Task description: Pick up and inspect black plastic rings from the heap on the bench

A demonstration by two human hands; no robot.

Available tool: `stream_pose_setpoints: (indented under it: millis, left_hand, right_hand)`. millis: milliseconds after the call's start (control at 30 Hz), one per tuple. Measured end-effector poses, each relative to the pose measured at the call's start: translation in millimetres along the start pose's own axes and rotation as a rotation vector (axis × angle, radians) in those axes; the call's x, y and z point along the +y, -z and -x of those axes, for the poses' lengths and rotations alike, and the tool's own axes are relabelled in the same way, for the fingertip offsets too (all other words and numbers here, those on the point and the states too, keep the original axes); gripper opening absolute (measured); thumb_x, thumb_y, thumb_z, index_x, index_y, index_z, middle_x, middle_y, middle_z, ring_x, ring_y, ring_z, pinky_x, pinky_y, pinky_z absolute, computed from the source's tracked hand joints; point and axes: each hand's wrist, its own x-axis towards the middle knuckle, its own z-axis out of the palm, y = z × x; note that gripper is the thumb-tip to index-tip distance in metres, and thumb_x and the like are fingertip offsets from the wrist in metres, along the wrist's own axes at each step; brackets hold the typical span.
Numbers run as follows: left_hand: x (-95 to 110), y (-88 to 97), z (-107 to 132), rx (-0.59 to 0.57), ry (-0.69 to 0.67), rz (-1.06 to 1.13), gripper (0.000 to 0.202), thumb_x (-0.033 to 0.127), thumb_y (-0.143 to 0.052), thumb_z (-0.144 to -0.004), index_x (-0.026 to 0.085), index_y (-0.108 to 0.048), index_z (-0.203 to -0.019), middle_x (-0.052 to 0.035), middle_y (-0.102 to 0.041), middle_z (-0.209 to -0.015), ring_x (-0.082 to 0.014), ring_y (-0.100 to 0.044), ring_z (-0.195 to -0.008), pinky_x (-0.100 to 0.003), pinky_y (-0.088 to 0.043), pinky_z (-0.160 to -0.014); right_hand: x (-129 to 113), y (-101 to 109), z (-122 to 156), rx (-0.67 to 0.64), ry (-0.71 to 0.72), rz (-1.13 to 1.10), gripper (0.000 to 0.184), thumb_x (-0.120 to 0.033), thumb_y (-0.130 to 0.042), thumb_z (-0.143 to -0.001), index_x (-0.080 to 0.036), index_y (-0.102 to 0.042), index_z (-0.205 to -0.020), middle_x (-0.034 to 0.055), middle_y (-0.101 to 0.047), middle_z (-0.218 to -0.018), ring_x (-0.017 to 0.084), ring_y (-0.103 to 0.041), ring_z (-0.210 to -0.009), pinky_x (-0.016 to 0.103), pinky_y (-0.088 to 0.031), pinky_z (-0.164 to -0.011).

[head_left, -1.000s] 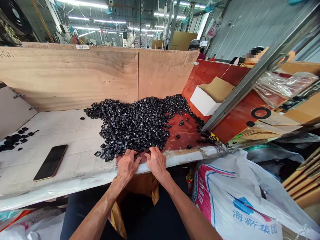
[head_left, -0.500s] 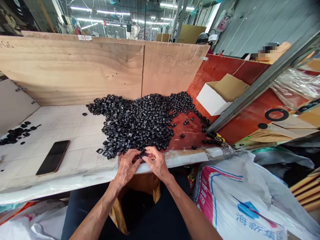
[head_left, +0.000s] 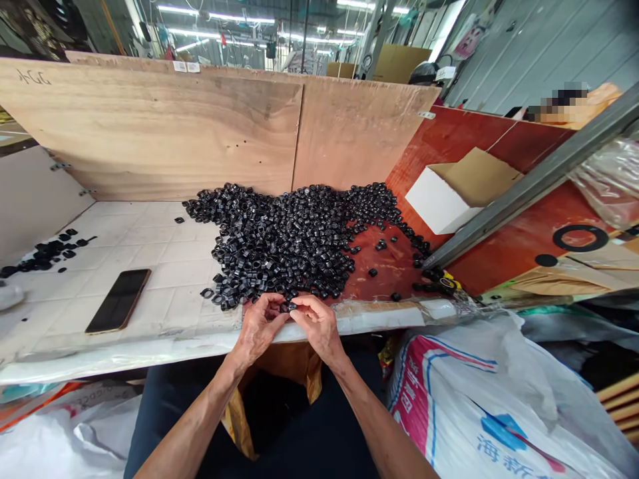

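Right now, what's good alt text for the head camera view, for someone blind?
A person's left hand and right hand hold small black parts between their fingertips, before a large heap of similar pieces on a table. A phone lies left; an open box sits right.

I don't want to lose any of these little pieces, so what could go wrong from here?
The small black piece between the left hand and right hand might slip over the table's front edge, perhaps into the open brown container below. The loose black pile just beyond could slide and scatter if bumped. The white box looks tilted beside the metal post, so a knock might tip it.
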Motion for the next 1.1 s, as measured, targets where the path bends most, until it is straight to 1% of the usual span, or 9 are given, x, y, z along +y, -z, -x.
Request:
stream_pose_setpoints:
  millis: [167,267,367,533,700,767,900,1000,1100]
  left_hand:
    - [2.5,3.2,1.8,-0.072,-0.074,0.045,0.022,0.034,-0.072,-0.093,0.022,-0.068,-0.111,-0.0057,-0.073,-0.11,-0.0198,-0.074,-0.099,-0.035,-0.062,-0.091]
    - [-0.1,5.3,0.4,-0.081,-0.17,-0.018,0.018,0.034,-0.07,-0.095,0.022,-0.071,-0.109,-0.0072,-0.071,-0.112,-0.021,-0.071,-0.105,-0.036,-0.06,-0.094]
    - [-3.1,6.3,-0.9,-0.08,-0.241,-0.06,0.018,0.033,-0.069,-0.097,0.022,-0.072,-0.111,-0.0087,-0.072,-0.113,-0.0219,-0.071,-0.107,-0.038,-0.059,-0.097]
    - [-4.1,7.4,-1.0,-0.095,-0.271,-0.062,0.018,0.033,-0.069,-0.097,0.023,-0.074,-0.11,-0.0085,-0.074,-0.111,-0.0221,-0.071,-0.108,-0.039,-0.058,-0.098]
    - [-4.4,7.9,-1.2,-0.09,-0.241,-0.055,0.019,0.035,-0.07,-0.097,0.023,-0.076,-0.111,-0.0089,-0.075,-0.113,-0.023,-0.071,-0.109,-0.041,-0.058,-0.1]
    - [-5.0,7.4,-1.3,-0.088,-0.234,-0.059,0.021,0.036,-0.07,-0.096,0.022,-0.076,-0.111,-0.0093,-0.075,-0.113,-0.0236,-0.071,-0.11,-0.042,-0.057,-0.101]
    - [-5.1,6.3,-1.3,-0.066,-0.227,-0.047,0.022,0.037,-0.07,-0.096,0.022,-0.075,-0.112,-0.0091,-0.075,-0.112,-0.0231,-0.072,-0.108,-0.04,-0.059,-0.098]
    - [-4.2,6.9,-1.1,-0.082,-0.235,-0.048,0.021,0.035,-0.07,-0.096,0.022,-0.075,-0.111,-0.009,-0.075,-0.112,-0.0228,-0.072,-0.108,-0.039,-0.059,-0.097]
    - [-2.6,8.0,-1.2,-0.086,-0.242,-0.062,0.02,0.035,-0.07,-0.097,0.022,-0.075,-0.111,-0.009,-0.076,-0.11,-0.0237,-0.071,-0.108,-0.042,-0.058,-0.099]
  right_hand:
    - [-0.2,1.8,2.5,-0.007,0.038,0.029,0.018,-0.025,-0.07,-0.09,-0.023,-0.076,-0.106,0.0082,-0.074,-0.111,0.022,-0.072,-0.102,0.035,-0.063,-0.088]
    - [-0.8,3.6,2.2,-0.03,0.063,0.044,0.016,-0.026,-0.07,-0.091,-0.022,-0.077,-0.105,0.0085,-0.074,-0.107,0.022,-0.073,-0.099,0.033,-0.063,-0.083]
    - [-2.1,6.2,0.7,-0.057,0.114,0.146,0.015,-0.027,-0.068,-0.094,-0.021,-0.077,-0.104,0.0087,-0.074,-0.102,0.021,-0.073,-0.095,0.03,-0.062,-0.077]
    - [-4.6,7.6,-1.0,-0.083,0.193,0.335,0.018,-0.03,-0.062,-0.099,-0.02,-0.076,-0.096,0.0063,-0.072,-0.089,0.018,-0.069,-0.077,0.027,-0.057,-0.07]
    - [-5.4,0.4,3.8,-0.044,0.1,0.261,0.022,-0.032,-0.058,-0.101,-0.02,-0.076,-0.096,0.0043,-0.07,-0.087,0.012,-0.064,-0.057,0.026,-0.055,-0.059]
    - [-4.7,-1.7,7.4,-0.025,0.079,0.228,0.022,-0.033,-0.058,-0.101,-0.021,-0.077,-0.103,0.0051,-0.07,-0.089,0.014,-0.066,-0.061,0.027,-0.057,-0.062]
    - [-5.1,-1.1,12.6,-0.018,0.101,0.177,0.03,-0.034,-0.057,-0.1,-0.024,-0.071,-0.125,0.009,-0.071,-0.109,0.019,-0.072,-0.08,0.03,-0.061,-0.066]
    - [-7.3,0.0,10.8,-0.044,0.138,0.284,0.025,-0.031,-0.051,-0.104,-0.022,-0.073,-0.111,0.004,-0.071,-0.084,0.017,-0.068,-0.067,0.029,-0.058,-0.068]
    - [-9.3,-2.0,5.9,-0.039,0.211,0.486,0.032,-0.03,-0.047,-0.106,-0.021,-0.073,-0.089,0.0023,-0.065,-0.068,0.017,-0.063,-0.065,0.029,-0.052,-0.07]
